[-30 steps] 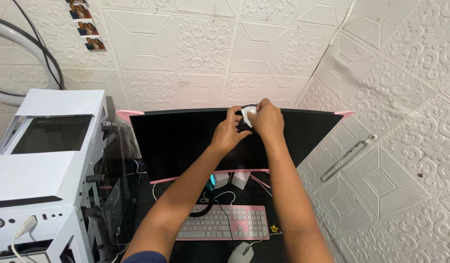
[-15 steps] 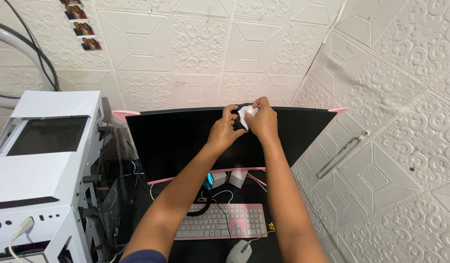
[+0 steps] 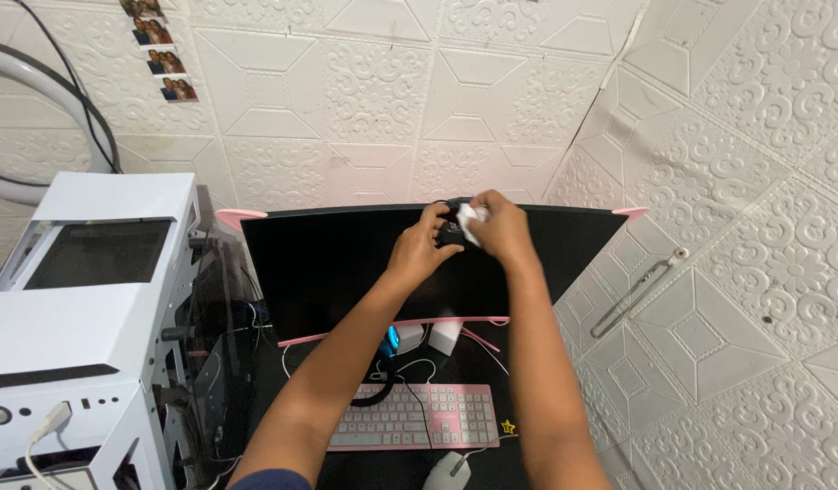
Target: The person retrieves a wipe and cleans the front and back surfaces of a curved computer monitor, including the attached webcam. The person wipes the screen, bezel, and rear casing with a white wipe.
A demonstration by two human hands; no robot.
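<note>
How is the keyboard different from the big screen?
The keyboard is pink with pale keys and lies flat on the desk; the screen is black, dark all over, and stands upright behind it. The screen is much wider than the keyboard. Both hands work at the screen's top edge; neither touches the keyboard. Both have pink trim.

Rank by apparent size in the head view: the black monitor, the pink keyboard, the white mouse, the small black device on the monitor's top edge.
1. Black pink-trimmed monitor
2. Pink keyboard
3. White mouse, partly cut off by the frame
4. Small black device, partly hidden by hands
</note>
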